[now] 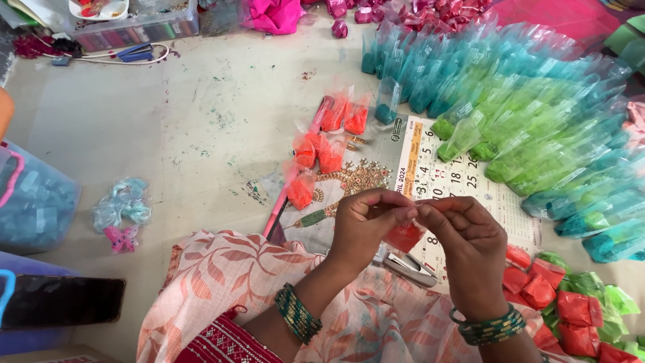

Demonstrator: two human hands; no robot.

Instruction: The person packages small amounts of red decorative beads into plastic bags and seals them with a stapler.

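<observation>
My left hand (366,225) and my right hand (467,245) meet in front of me, fingertips pinched together on the top of a small clear packet of orange powder (404,236) that hangs between them. Both wrists wear green bangles. Just below the packet a metal stapler (410,266) lies on my patterned cloth lap. Several filled orange packets (321,149) lie on the floor beyond my hands, beside a pink stick (282,202) and a jewellery picture (349,181).
Rows of teal packets (430,67) and green packets (524,128) cover the right floor over a calendar sheet (437,161). Red and green packets (571,309) pile at lower right. A blue tub (33,202) and a dark phone (60,301) sit at left.
</observation>
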